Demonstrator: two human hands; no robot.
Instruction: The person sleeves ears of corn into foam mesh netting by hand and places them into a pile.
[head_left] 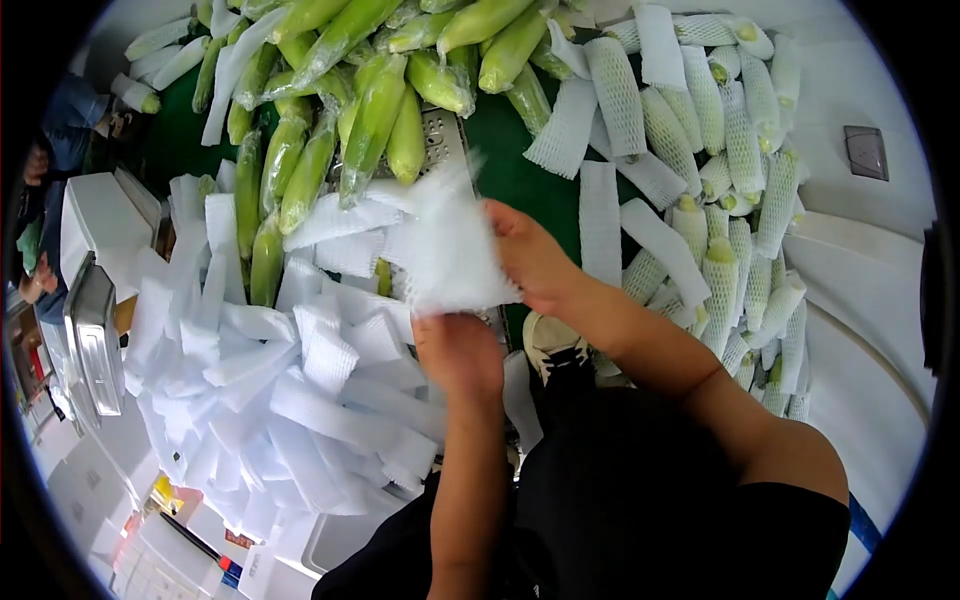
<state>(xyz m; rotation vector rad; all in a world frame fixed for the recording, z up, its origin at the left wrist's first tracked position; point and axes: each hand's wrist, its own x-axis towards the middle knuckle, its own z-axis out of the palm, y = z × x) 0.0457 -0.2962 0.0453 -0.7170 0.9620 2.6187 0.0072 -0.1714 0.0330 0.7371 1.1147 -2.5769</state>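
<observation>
Between my hands is a white foam net sleeve [450, 245], smeared by motion. My right hand [537, 257] grips its right side with curled fingers. At its lower edge, my left hand [460, 352] is closed on the foam, its fingers partly blurred. Whether anything is inside the sleeve cannot be made out. Just beyond are green ears of corn in clear plastic film [372, 130], heaped on a perforated metal surface [440, 138]. Left of my left hand spreads a big pile of loose white foam sleeves [265, 390].
On the right lies a heap of corn ears in foam sleeves [690, 150], against a white wall [835, 90]. Green flooring [500, 150] shows between the piles. My shoe [553, 340] is below my right forearm. Metal lids [95, 330] and another person [65, 130] are at left.
</observation>
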